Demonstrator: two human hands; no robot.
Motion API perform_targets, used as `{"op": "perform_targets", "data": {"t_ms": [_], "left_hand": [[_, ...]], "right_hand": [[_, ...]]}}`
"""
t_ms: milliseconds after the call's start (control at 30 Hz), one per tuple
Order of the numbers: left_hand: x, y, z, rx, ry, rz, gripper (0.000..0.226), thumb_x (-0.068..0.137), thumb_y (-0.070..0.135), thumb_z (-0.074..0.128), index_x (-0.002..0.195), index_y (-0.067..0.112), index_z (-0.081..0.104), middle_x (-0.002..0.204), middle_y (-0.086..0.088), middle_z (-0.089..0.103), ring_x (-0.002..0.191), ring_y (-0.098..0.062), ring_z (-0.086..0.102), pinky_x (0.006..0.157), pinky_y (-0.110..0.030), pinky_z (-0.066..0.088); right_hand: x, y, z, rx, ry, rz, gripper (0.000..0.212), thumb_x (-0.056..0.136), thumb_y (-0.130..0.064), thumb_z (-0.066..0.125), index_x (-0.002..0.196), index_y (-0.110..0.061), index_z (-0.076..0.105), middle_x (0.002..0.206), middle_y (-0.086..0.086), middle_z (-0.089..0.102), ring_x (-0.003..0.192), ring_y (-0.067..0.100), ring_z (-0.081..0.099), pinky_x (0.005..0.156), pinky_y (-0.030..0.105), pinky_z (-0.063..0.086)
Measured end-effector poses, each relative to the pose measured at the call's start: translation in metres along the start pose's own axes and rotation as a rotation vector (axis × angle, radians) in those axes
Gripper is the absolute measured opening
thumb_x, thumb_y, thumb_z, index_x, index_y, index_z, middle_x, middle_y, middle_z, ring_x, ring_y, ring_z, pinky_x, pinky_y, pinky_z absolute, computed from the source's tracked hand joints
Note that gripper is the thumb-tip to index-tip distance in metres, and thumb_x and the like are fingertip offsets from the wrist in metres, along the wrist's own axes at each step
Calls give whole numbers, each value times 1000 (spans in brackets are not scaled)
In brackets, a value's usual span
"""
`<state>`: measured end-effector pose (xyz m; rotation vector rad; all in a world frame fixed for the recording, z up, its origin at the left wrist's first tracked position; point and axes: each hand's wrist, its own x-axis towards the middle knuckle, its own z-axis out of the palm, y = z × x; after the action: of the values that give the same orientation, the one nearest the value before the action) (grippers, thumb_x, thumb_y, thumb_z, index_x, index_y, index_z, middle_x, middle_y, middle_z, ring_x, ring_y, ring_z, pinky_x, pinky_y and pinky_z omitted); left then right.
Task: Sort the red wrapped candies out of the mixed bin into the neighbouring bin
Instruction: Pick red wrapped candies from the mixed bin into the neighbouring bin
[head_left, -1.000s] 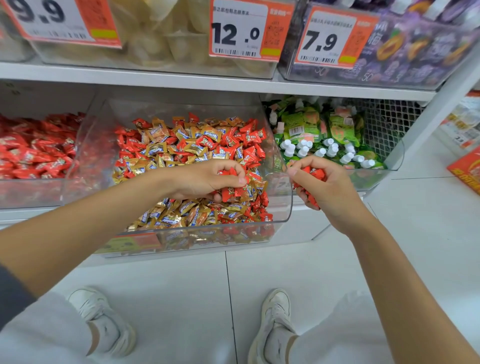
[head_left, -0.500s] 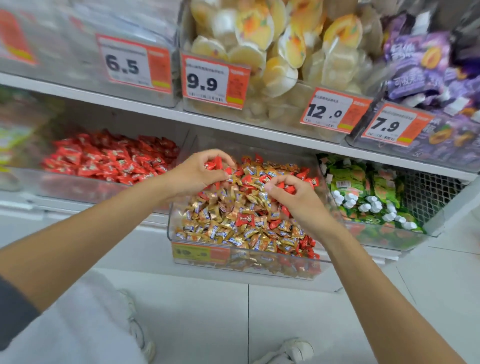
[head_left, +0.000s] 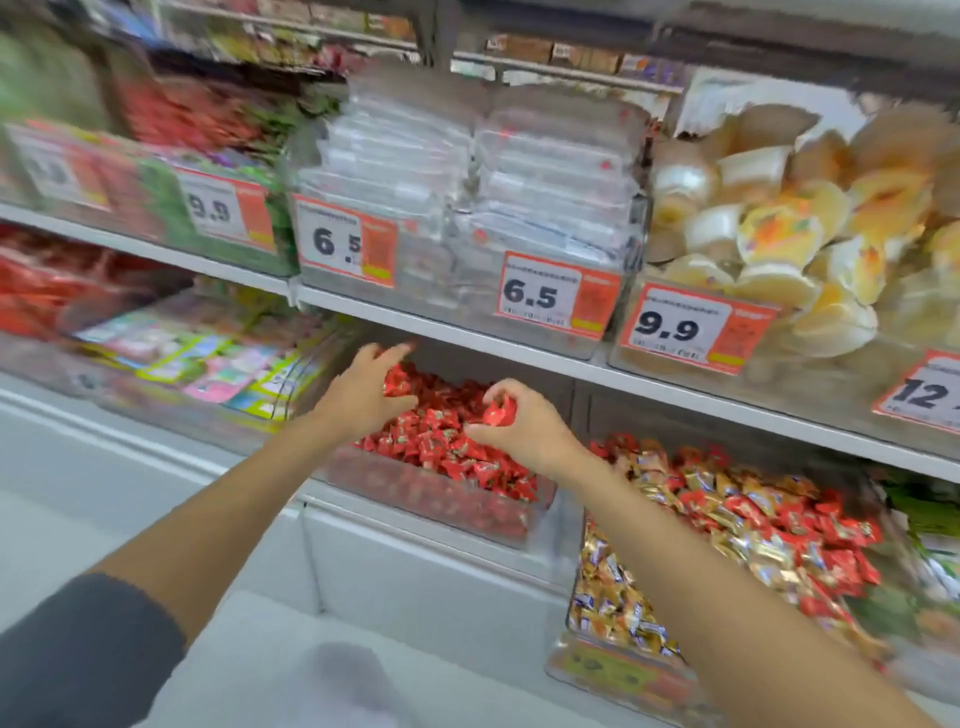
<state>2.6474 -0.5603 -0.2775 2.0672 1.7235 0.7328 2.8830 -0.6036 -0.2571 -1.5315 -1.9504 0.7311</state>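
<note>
A clear bin (head_left: 436, 501) full of red wrapped candies (head_left: 447, 449) sits on the lower shelf at centre. To its right stands the mixed bin (head_left: 618, 670), holding gold and red candies (head_left: 748, 525). Both hands hover over the red bin. My left hand (head_left: 358, 397) is at the bin's back left with its fingers spread and loosely curved above the pile; I see nothing clearly gripped in it. My right hand (head_left: 524, 431) is over the bin's right side and holds a clump of red candies (head_left: 500, 413) in its curled fingers.
The shelf edge (head_left: 519, 353) runs just above the hands, carrying price tags and clear bins of white packs (head_left: 467, 171) and jelly cups (head_left: 779, 234). A bin of colourful packs (head_left: 208, 364) stands left of the red bin. White floor lies below.
Both hands have left the mixed bin and moved left over the red bin. The view has swung left and up, and the left hand's fingers have spread.
</note>
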Motion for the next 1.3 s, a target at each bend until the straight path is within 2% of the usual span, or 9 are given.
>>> {"op": "perform_targets", "data": {"t_ms": [67,133,367,467,567,700,1033,1167,1300], "left_hand": [[9,-7,1,124,-199,-72,107,70,61,74,152,42,8,161,-11,-4,148,-35,0,117,-55,16],[11,-13,4,231,-274,-99,114,64,73,70,147,53,-6,160,0,-19,147,-33,-17,114,-63,7],[-11,-7,14,198,-230,0,89,72,73,61,144,60,9,160,14,-16,147,-32,-14,108,-70,8],[-23,7,17,77,-138,45,75,77,67,61,144,45,35,161,4,14,148,-29,9,115,-59,18],[-42,42,27,-12,-21,174,49,82,46,65,125,24,62,132,-3,58,124,-22,52,107,-38,38],[-72,122,61,-10,-47,359,29,85,29,64,113,24,68,112,3,66,105,-16,59,95,-34,46],[-110,300,183,-136,-448,628,21,90,24,64,110,20,69,102,8,61,92,-10,57,80,-26,45],[-120,338,229,-166,-648,648,24,87,26,70,111,20,70,91,23,57,79,6,52,70,-13,40],[-128,362,271,-3,-792,752,32,81,41,73,107,22,72,101,8,67,93,-12,58,85,-34,48]], "right_hand": [[22,6,13,-179,-175,37,92,61,-60,80,141,-38,40,145,6,43,134,19,41,110,35,35],[35,13,17,-283,-273,86,119,50,-76,71,149,-49,11,163,2,10,150,24,9,119,50,19],[-2,25,-13,-422,-64,-73,78,84,-49,64,150,-37,25,154,2,35,141,27,30,115,52,23],[-38,39,-40,-399,-4,-68,62,90,-38,61,146,-33,34,150,-3,40,139,22,31,115,46,22],[-75,58,-70,-310,113,-35,43,90,-28,62,132,-26,54,131,-2,55,125,19,45,108,38,35],[-138,94,-114,-291,199,81,18,88,-16,65,106,-15,69,101,4,66,95,21,60,83,31,44],[-286,190,-194,-457,511,172,23,78,-16,76,101,-18,73,110,5,65,109,29,54,97,45,41],[-322,211,-204,-36,415,341,61,83,-38,74,139,-32,49,142,-10,47,127,6,46,105,29,40],[-333,217,-199,290,352,385,72,80,-45,67,146,-35,39,131,-30,47,109,-16,55,97,19,48]]}}
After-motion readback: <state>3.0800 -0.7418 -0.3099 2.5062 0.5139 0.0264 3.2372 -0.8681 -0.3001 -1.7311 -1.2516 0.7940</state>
